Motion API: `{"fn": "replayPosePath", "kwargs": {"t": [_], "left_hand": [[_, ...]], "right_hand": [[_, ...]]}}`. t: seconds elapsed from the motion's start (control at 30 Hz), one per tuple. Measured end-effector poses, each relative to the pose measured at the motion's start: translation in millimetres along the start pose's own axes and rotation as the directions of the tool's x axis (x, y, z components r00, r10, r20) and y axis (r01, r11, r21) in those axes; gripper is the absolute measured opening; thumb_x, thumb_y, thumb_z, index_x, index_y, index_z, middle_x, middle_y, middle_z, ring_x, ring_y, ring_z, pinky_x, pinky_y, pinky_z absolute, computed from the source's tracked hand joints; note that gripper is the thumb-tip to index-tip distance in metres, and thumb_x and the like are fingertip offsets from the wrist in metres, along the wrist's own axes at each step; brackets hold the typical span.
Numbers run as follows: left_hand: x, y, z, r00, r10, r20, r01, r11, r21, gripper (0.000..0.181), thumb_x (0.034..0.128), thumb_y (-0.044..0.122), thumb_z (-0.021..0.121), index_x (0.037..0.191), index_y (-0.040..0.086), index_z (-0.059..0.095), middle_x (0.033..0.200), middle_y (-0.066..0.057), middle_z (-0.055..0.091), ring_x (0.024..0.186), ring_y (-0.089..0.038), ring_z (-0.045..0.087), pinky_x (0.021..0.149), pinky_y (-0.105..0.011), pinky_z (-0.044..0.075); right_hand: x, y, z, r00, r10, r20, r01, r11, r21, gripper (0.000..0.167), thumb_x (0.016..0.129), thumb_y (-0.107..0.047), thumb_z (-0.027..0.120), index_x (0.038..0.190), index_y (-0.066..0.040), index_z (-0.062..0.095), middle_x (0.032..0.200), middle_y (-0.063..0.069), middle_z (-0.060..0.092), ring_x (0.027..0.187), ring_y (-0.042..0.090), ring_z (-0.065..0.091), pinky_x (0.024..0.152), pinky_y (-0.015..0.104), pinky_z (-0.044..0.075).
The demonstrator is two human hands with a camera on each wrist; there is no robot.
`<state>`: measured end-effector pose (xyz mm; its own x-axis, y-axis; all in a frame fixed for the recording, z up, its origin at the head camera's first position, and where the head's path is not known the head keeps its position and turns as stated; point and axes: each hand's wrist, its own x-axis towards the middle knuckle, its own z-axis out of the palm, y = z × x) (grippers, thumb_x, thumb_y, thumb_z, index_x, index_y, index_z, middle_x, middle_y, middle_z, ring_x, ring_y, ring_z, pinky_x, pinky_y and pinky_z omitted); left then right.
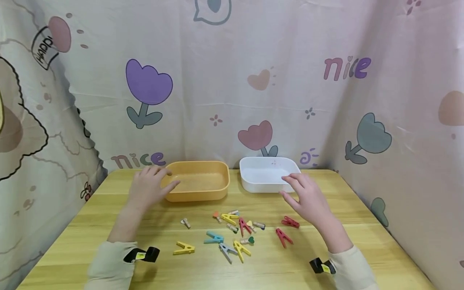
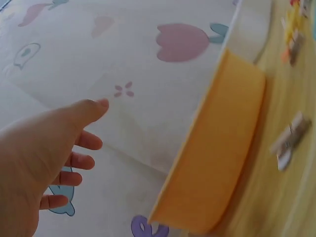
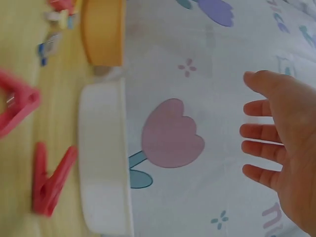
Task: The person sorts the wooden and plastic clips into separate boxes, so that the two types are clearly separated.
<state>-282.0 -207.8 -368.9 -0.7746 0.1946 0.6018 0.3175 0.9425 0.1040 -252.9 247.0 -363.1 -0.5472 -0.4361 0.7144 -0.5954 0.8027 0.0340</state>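
Observation:
My left hand (image 1: 148,187) hovers by the left end of a yellow-orange plastic tray (image 1: 197,196), fingers relaxed and holding nothing. At the right end of a white plastic tray (image 1: 266,187) is my right hand (image 1: 306,197), also holding nothing, its thumb and fingers apart. In the right wrist view two red clothespins (image 3: 49,185) lie near the white tray. The left wrist view has a small wooden clip (image 2: 292,138) beside the orange tray. Whether either hand touches a tray rim is hard to tell.
Before the trays, yellow (image 1: 184,248), blue (image 1: 214,237), grey-blue (image 1: 227,251) and red clothespins lie scattered on the wooden table (image 1: 152,270). Several small wooden clips with coloured shapes (image 1: 248,241) are among them. A printed curtain (image 1: 214,80) hangs behind and at both sides.

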Motion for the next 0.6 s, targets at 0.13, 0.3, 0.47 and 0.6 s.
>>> {"fn": "replayPosePath", "kwargs": {"t": [0.13,0.3,0.47,0.6], "left_hand": [[-0.1,-9.4,9.7,0.998,0.059,0.015,-0.059,0.998,0.003,0.035,0.0831,0.045,0.072,0.098,0.013,0.069,0.101,-0.012,0.068,0.102,-0.037,0.058,0.084,-0.057,0.044],[-4.7,-14.8,27.4,0.987,0.141,0.080,-0.144,0.989,0.021,0.035,0.0853,0.045,0.069,0.101,0.013,0.067,0.100,-0.009,0.066,0.099,-0.035,0.060,0.082,-0.053,0.047],[-12.3,-13.7,40.5,0.980,0.156,0.124,-0.158,0.987,0.004,0.033,0.0878,0.041,0.068,0.103,0.012,0.065,0.102,-0.009,0.064,0.099,-0.033,0.058,0.083,-0.051,0.046],[-11.9,-12.2,47.1,0.981,0.144,0.133,-0.143,0.990,-0.014,0.028,0.0891,0.036,0.068,0.105,0.012,0.064,0.104,-0.009,0.063,0.101,-0.034,0.057,0.083,-0.052,0.045]], "right_hand": [[-13.1,1,1,0.999,-0.048,-0.021,0.048,0.999,0.012,0.051,0.098,-0.051,0.049,0.113,-0.005,0.066,0.108,0.012,0.064,0.100,0.029,0.059,0.085,0.048,0.051],[-29.3,5,6,0.996,-0.087,-0.004,0.087,0.996,0.020,0.055,0.099,-0.053,0.041,0.109,-0.006,0.068,0.105,0.009,0.065,0.097,0.026,0.060,0.080,0.046,0.052],[-41.7,10,12,0.992,-0.106,0.066,0.104,0.994,0.029,0.033,0.088,-0.033,0.069,0.109,-0.008,0.068,0.105,0.007,0.064,0.097,0.025,0.061,0.081,0.045,0.052],[-46.1,11,17,0.990,-0.080,0.120,0.077,0.997,0.027,0.036,0.078,-0.025,0.077,0.110,-0.009,0.067,0.106,0.006,0.064,0.099,0.025,0.060,0.084,0.045,0.051]]}}
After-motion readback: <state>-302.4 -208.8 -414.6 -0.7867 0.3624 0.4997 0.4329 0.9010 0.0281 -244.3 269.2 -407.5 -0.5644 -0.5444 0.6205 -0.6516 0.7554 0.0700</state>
